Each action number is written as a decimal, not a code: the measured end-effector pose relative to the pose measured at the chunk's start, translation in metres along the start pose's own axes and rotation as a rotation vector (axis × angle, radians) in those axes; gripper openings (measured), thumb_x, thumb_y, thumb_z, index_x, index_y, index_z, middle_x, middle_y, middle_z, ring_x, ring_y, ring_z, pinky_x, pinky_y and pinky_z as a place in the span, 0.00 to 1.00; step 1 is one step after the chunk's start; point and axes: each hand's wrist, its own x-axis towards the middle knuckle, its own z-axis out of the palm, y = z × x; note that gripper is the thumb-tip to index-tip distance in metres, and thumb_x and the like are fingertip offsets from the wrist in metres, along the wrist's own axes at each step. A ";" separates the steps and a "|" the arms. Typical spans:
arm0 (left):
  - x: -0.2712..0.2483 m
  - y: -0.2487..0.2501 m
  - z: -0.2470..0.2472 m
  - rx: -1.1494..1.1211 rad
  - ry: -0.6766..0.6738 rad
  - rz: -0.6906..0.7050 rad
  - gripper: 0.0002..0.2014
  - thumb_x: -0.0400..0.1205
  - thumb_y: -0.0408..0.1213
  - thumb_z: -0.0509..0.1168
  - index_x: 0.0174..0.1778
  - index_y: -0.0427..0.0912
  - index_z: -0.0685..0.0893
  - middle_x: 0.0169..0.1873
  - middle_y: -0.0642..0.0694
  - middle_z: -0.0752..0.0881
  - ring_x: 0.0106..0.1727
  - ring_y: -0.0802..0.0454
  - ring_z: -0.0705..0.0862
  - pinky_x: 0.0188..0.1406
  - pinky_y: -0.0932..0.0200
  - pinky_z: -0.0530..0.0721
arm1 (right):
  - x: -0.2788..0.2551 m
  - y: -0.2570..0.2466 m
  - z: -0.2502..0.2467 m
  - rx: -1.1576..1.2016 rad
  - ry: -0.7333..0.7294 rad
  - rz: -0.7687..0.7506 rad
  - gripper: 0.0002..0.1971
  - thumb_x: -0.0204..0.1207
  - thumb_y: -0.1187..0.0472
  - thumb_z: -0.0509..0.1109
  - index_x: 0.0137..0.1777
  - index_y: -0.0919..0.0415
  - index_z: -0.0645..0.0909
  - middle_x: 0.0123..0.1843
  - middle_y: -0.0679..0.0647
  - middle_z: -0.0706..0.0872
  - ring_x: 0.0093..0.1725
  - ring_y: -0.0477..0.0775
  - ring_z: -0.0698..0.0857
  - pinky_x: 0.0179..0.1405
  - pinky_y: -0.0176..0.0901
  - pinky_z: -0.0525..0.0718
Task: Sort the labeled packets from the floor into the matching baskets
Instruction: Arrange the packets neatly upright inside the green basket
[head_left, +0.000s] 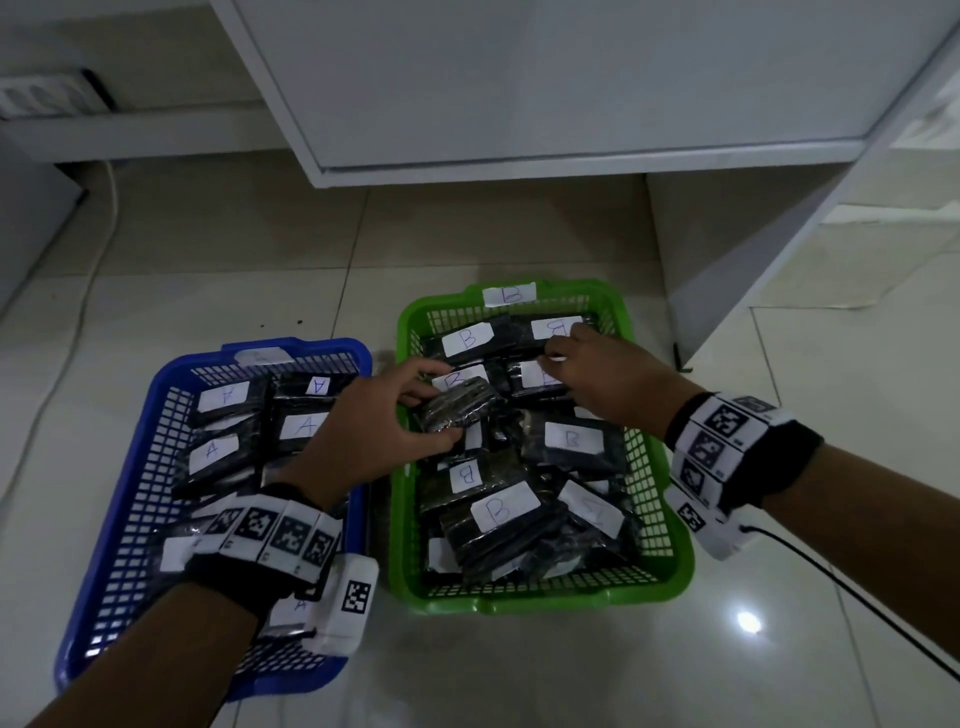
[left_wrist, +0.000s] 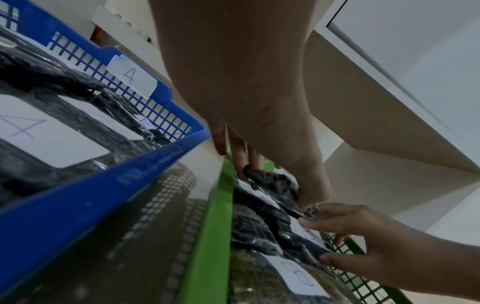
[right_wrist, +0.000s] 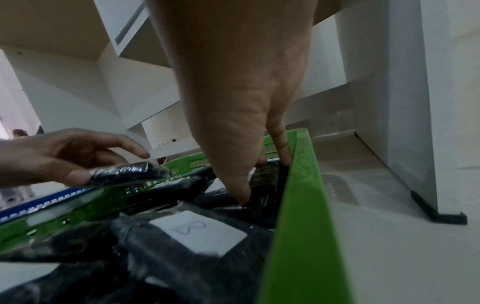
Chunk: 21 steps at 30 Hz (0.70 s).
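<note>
A blue basket (head_left: 332, 345) labelled A stands on the left with several dark A packets (head_left: 306, 426) in it. Beside it on the right, the green basket (head_left: 597, 291) labelled B is filled with B packets (head_left: 501, 512). My left hand (head_left: 441, 415) reaches over the green basket's left side and grips a dark packet (head_left: 462, 408), also seen in the left wrist view as the same packet (left_wrist: 272, 185); its label is hidden. My right hand (head_left: 558, 356) is at the basket's far right, thumb and fingers (right_wrist: 242, 197) curled down around a B packet (right_wrist: 259, 172).
A white desk (head_left: 519, 104) overhangs the floor behind the baskets, and its side panel (head_left: 727, 234) stands right of the green basket. A pale cable (head_left: 98, 249) runs along the floor at left. A black wire (head_left: 857, 597) trails from my right wrist.
</note>
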 end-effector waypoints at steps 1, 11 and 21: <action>0.001 0.000 0.001 0.002 0.001 0.001 0.35 0.68 0.54 0.83 0.71 0.62 0.78 0.55 0.62 0.89 0.55 0.75 0.84 0.52 0.78 0.79 | 0.000 -0.001 0.001 -0.006 0.010 0.005 0.26 0.74 0.69 0.67 0.73 0.61 0.72 0.72 0.57 0.71 0.67 0.60 0.70 0.49 0.54 0.86; 0.002 0.000 0.001 -0.002 0.014 0.004 0.34 0.69 0.53 0.82 0.70 0.62 0.78 0.53 0.63 0.88 0.53 0.77 0.84 0.51 0.82 0.78 | -0.025 -0.008 -0.014 0.566 -0.205 0.033 0.34 0.58 0.39 0.83 0.63 0.51 0.81 0.57 0.47 0.79 0.58 0.48 0.76 0.56 0.43 0.80; 0.000 0.003 0.001 -0.025 0.019 0.001 0.34 0.69 0.52 0.83 0.70 0.61 0.78 0.53 0.64 0.88 0.55 0.75 0.84 0.53 0.79 0.78 | -0.010 -0.010 -0.005 0.561 -0.099 -0.005 0.24 0.56 0.53 0.87 0.52 0.54 0.87 0.48 0.46 0.86 0.49 0.46 0.81 0.48 0.40 0.82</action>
